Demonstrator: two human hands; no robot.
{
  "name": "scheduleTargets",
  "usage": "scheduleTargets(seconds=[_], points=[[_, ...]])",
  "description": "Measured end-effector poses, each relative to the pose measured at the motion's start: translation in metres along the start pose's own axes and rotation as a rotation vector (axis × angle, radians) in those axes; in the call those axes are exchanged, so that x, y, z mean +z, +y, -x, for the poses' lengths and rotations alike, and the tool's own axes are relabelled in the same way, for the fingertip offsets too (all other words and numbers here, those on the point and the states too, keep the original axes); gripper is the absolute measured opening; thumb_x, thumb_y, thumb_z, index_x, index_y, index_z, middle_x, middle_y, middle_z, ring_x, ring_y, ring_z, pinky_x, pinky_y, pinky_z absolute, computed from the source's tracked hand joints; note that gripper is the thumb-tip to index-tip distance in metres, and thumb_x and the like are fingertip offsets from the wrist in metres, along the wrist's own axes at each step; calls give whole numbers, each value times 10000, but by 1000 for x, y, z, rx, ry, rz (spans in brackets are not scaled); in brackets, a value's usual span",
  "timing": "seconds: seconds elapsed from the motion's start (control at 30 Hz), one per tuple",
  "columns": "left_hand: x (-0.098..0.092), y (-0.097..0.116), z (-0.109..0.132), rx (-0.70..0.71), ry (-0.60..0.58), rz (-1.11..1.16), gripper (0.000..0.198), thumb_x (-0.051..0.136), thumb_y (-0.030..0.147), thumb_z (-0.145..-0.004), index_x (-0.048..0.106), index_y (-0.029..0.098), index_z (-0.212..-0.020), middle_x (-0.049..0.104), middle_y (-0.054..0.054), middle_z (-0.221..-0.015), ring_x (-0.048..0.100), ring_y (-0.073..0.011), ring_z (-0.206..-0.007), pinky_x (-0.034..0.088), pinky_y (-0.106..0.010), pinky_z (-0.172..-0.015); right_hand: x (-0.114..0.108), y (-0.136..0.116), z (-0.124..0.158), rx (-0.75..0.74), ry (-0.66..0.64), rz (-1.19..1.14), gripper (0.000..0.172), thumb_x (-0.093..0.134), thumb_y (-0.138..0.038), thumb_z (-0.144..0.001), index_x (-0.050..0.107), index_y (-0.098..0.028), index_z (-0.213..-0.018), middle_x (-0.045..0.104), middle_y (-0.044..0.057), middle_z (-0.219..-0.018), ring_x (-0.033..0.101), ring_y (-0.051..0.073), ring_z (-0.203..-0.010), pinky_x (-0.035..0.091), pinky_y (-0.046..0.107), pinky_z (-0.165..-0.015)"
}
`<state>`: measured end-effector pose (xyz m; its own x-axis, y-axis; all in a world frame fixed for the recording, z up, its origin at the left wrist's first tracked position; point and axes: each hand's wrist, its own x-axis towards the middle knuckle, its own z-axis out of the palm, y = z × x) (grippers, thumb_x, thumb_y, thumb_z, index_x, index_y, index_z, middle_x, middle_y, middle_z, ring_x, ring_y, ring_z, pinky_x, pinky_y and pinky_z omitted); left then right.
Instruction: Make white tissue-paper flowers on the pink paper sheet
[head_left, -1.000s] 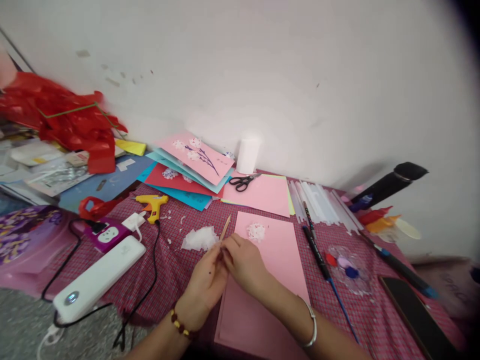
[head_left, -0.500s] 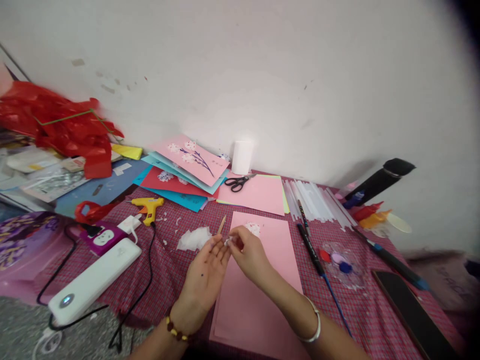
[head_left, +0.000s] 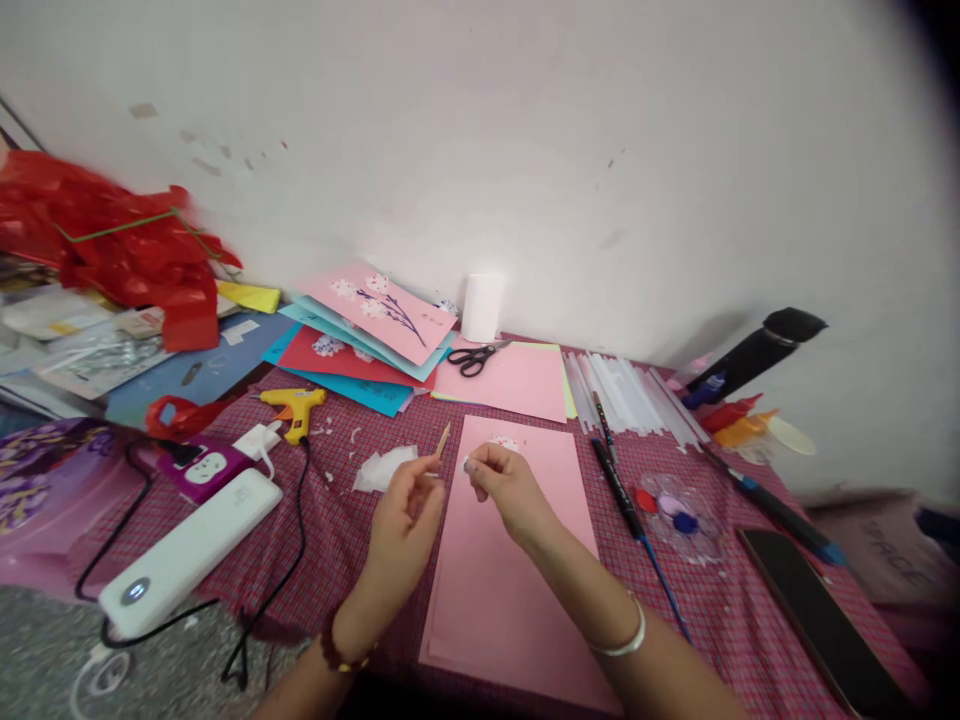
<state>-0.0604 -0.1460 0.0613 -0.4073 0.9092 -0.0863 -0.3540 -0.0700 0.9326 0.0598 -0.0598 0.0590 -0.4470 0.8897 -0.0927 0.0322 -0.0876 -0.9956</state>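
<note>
My right hand (head_left: 510, 490) is over the pink sheet (head_left: 517, 600), its thumb and fingertips pinched on a small white scrap of paper (head_left: 469, 466). Close to those fingertips, a white flower shape with red specks (head_left: 504, 441) shows on the sheet, partly covered by the hand. My left hand (head_left: 405, 525) is turned sideways to the left of the sheet, fingers loosely bent and thumb apart. Just beyond it lie crumpled white tissue (head_left: 382, 468) and a thin wooden stick (head_left: 444, 440).
Black scissors (head_left: 472, 360) rest on coloured paper beside a stack of decorated cards (head_left: 375, 310). At left are a yellow glue gun (head_left: 296, 408), a power bank (head_left: 191, 550) and cables. Pens (head_left: 619, 490), a paint palette (head_left: 679, 515), glue sticks (head_left: 626, 395) and a phone (head_left: 817, 610) lie right.
My hands have moved apart. The left hand has turned from palm up to sideways with its fingers bent. The right hand keeps its pinch, now away from the left fingers.
</note>
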Motion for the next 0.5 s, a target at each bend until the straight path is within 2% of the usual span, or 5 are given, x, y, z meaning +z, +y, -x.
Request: scheduleTargets(seconds=[0.1,0.23,0.3,0.37,0.5], points=[[-6,1,1,126,-47,-132,304,723,31,-680,741,206,-929,665,-67,-922,553,-197,-944,380,-244,-927,2,-5,7,79,-95,-84,300,643,-437,-710,514,-181,-623,441,-66,-480,378,74,-422,299,215,-440],[-10,-5,12,201,-276,-246,240,697,48,-717,764,217,-874,682,-89,-832,563,-215,-826,403,-280,-821,-1,-5,34,275,-241,-309,359,761,-458,-631,567,-155,-632,460,-65,-477,368,55,-414,251,202,-430],[-12,-10,19,281,-366,-367,212,656,80,-771,762,229,-879,677,-89,-800,565,-211,-775,408,-287,-752,-5,1,48,322,-255,-324,355,761,-462,-651,599,-146,-654,509,-45,-513,396,56,-423,261,204,-438],[-15,-17,25,351,-420,-501,202,601,110,-826,757,232,-869,663,-86,-750,547,-205,-733,393,-291,-711,-9,9,61,310,-247,-273,336,726,-459,-710,628,-139,-683,562,-17,-568,437,65,-443,292,212,-460],[-18,-25,32,422,-433,-689,225,544,140,-871,744,229,-819,609,-79,-686,491,-204,-698,338,-305,-685,-10,21,78,257,-192,-232,313,659,-445,-794,651,-137,-741,598,8,-648,465,76,-485,305,226,-500]])
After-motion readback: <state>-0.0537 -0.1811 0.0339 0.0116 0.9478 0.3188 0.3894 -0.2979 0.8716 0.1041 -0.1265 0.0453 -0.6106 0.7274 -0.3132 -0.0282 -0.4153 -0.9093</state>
